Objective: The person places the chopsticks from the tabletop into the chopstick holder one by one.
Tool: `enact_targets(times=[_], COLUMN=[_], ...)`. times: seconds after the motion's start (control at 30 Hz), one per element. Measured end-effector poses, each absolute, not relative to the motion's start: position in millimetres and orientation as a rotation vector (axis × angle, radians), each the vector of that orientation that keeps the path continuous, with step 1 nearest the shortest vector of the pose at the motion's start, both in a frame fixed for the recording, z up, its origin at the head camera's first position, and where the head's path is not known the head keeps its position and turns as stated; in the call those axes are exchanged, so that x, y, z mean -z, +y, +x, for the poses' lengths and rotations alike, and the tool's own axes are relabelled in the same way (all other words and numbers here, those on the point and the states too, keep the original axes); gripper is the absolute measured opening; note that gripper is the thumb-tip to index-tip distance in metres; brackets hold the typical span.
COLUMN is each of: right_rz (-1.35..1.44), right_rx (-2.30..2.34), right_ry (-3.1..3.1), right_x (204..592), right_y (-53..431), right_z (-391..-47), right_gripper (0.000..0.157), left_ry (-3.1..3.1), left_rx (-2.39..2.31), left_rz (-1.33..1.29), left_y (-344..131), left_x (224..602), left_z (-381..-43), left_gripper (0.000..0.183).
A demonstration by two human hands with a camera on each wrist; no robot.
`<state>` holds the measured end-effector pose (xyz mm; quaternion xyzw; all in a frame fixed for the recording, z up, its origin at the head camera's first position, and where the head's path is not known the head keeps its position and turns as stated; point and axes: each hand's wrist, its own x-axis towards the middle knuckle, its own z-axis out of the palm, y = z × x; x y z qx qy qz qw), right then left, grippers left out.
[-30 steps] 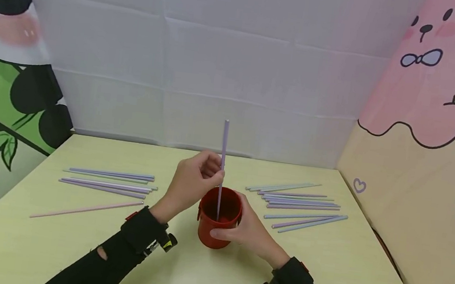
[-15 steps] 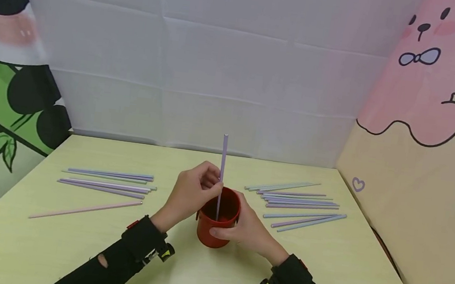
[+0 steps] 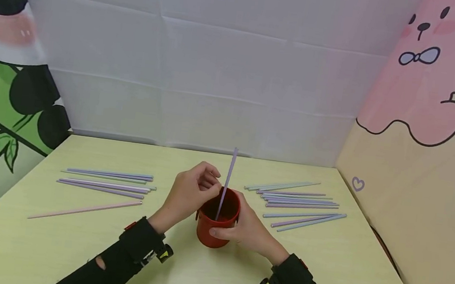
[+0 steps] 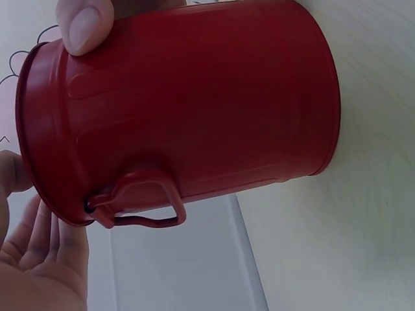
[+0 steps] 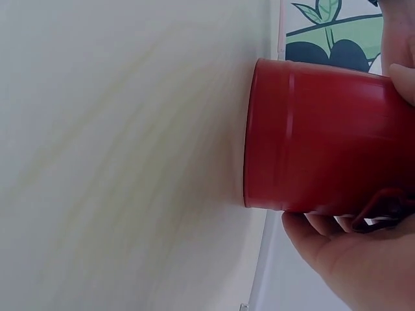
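A small red metal bucket (image 3: 204,229) with side handles stands on the table. My right hand (image 3: 248,230) grips it from the right, thumb across the front and fingers round the far side. One purple straw (image 3: 230,171) stands inside, leaning right, its top well above the rim. My left hand (image 3: 194,187) hovers at the bucket's left rim, fingers loosely bent with nothing between them, a little apart from the straw. In the left wrist view the left fingers lie beside the bucket's rim, and the right thumb (image 4: 87,29) presses its wall. The right wrist view shows the right fingers (image 5: 308,236) along the bucket's side.
Several purple, blue and green straws (image 3: 107,186) lie at the left, with a single pink straw (image 3: 84,209) nearer the front. More loose straws (image 3: 301,202) lie in groups at the right. A white cloth (image 3: 220,65) hangs behind the table's back edge.
The left hand lowered the purple straw into the bucket, then let go of it. The straw now tilts right instead of standing upright. The right hand has kept its hold on the bucket.
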<state>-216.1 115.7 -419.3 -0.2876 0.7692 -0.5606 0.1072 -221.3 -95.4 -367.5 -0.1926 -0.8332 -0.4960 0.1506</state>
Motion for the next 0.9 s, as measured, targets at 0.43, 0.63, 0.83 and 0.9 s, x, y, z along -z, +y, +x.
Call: enact_targets(times=[0.43, 0.63, 0.83, 0.9], right_rz=[-0.881, -0.882, -0.896, -0.884], right_rx=[1.514, 1.345, 1.148, 1.086], right_ry=[2.285, 2.443, 2.66, 2.726], right_x=[405.8, 377.8, 368.9, 369.2], right_y=[135.4, 184.2, 242.9, 261.2], right_z=[-217.2, -222.5, -233.4, -235.5], right_gripper=[0.104, 0.09, 0.074, 0.071], left_ry=[-2.413, -2.432, -2.406, -2.395], left_rx=[1.224, 1.041, 0.85, 0.807], left_rz=[-0.8, -0.89, -0.949, -0.974], left_y=[-112.6, -127.0, -140.5, -143.1], left_x=[355.9, 350.2, 354.9, 357.7], left_z=[-215.5, -205.1, -191.7, -187.5], left_gripper=[0.018, 0.019, 0.023, 0.024])
